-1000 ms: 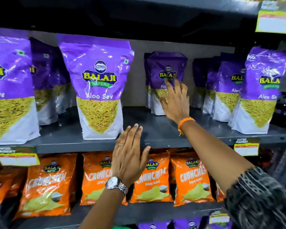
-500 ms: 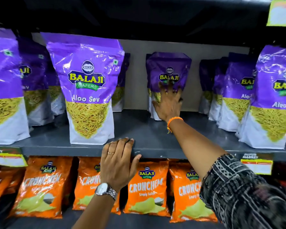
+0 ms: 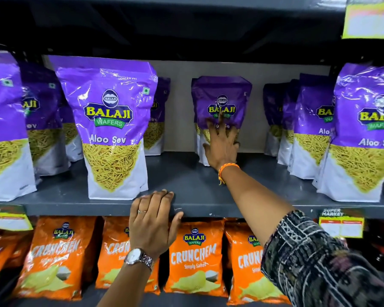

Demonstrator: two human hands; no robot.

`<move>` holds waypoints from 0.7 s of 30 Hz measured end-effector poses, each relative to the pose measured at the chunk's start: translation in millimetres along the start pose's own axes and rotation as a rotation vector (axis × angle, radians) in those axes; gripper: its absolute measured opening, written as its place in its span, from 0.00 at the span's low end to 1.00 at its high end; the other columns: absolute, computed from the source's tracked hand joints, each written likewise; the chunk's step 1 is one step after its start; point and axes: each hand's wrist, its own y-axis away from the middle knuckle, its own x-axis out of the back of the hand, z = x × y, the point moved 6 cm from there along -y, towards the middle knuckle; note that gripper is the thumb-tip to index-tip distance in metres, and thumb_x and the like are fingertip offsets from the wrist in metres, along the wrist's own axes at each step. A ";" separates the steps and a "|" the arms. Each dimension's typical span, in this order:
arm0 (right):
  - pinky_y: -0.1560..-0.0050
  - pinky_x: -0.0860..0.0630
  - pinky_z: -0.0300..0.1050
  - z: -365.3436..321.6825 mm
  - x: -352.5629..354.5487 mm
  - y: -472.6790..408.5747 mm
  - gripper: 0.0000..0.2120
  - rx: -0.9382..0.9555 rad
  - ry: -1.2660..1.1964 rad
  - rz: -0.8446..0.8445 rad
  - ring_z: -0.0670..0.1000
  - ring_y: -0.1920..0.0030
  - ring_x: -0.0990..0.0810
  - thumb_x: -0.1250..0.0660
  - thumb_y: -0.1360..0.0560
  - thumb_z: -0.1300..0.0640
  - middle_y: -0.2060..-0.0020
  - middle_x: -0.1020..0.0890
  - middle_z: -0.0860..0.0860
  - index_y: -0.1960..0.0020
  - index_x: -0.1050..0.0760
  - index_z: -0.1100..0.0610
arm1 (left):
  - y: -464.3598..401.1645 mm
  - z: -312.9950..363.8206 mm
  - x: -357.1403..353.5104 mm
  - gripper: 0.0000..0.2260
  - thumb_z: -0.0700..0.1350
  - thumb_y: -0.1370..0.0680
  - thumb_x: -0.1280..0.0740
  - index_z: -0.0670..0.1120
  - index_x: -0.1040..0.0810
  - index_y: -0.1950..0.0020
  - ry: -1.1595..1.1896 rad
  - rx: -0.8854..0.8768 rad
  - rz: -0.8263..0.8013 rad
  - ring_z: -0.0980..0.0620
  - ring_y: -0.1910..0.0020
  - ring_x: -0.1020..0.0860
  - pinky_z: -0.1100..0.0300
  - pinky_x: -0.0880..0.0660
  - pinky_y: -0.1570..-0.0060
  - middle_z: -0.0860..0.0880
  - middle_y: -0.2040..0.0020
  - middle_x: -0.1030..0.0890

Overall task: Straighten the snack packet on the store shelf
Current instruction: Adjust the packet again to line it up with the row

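A purple Balaji Aloo Sev packet (image 3: 222,96) stands upright, set far back at the middle of the grey shelf (image 3: 193,180), with another packet right behind it. My right hand (image 3: 222,144) reaches deep into the shelf and lies against the packet's lower front with its fingers spread; the fingers are blurred and do not wrap around it. My left hand (image 3: 152,222) rests flat on the shelf's front edge, fingers together on top and thumb out along the lip, holding nothing.
More purple Aloo Sev packets stand in rows: a large one at the front (image 3: 111,129) left of my hands, and others at the far right (image 3: 364,134). Orange Crunchem packets (image 3: 195,258) fill the shelf below. Price tags (image 3: 341,224) hang on the shelf lip.
My right hand has moved forward from in front of the back packet to touch its lower front. My left hand has come down onto the shelf edge. The camera has moved closer.
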 end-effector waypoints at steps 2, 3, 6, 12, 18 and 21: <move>0.41 0.26 0.72 -0.1 3.6 3.1 0.37 -0.002 0.000 0.002 0.69 0.22 0.49 0.30 0.22 0.50 0.17 0.55 0.50 0.19 0.45 0.42 | -0.5 0.1 0.5 0.24 0.59 0.17 0.45 0.43 0.18 0.41 -0.002 -0.005 -0.005 0.41 0.47 0.21 0.46 0.32 0.41 0.44 0.44 0.16; 0.41 0.26 0.72 0.5 6.1 5.4 0.38 -0.004 0.001 0.004 0.69 0.22 0.49 0.29 0.22 0.50 0.17 0.55 0.50 0.19 0.44 0.42 | -0.8 0.3 1.1 0.24 0.59 0.17 0.45 0.43 0.18 0.41 0.000 -0.006 -0.007 0.40 0.47 0.21 0.46 0.32 0.41 0.44 0.44 0.16; 0.42 0.24 0.70 2.0 16.7 14.6 0.39 -0.015 0.007 0.014 0.67 0.22 0.47 0.28 0.23 0.51 0.17 0.50 0.50 0.19 0.44 0.42 | -1.7 1.3 3.5 0.24 0.59 0.17 0.46 0.43 0.18 0.41 0.004 -0.001 -0.018 0.40 0.47 0.21 0.47 0.32 0.41 0.44 0.44 0.16; 0.46 0.21 0.69 2.3 46.5 43.0 0.40 0.022 0.015 0.030 0.65 0.24 0.45 0.27 0.24 0.52 0.18 0.48 0.50 0.19 0.45 0.43 | -4.3 2.5 7.2 0.23 0.59 0.18 0.45 0.43 0.19 0.41 0.026 0.024 -0.083 0.40 0.48 0.21 0.46 0.33 0.40 0.43 0.44 0.17; 0.47 0.20 0.68 0.1 71.9 72.7 0.40 0.046 0.005 0.058 0.65 0.24 0.44 0.27 0.23 0.51 0.17 0.51 0.50 0.18 0.46 0.42 | -4.6 3.8 12.2 0.21 0.57 0.19 0.42 0.43 0.20 0.41 0.047 0.051 -0.125 0.40 0.48 0.22 0.46 0.33 0.40 0.43 0.45 0.18; 0.47 0.20 0.68 -0.1 84.0 86.8 0.40 0.057 -0.023 0.070 0.66 0.24 0.44 0.28 0.22 0.53 0.17 0.52 0.50 0.18 0.46 0.42 | -4.9 3.8 13.9 0.19 0.56 0.19 0.41 0.44 0.21 0.41 0.057 0.061 -0.137 0.40 0.48 0.22 0.46 0.33 0.39 0.43 0.45 0.18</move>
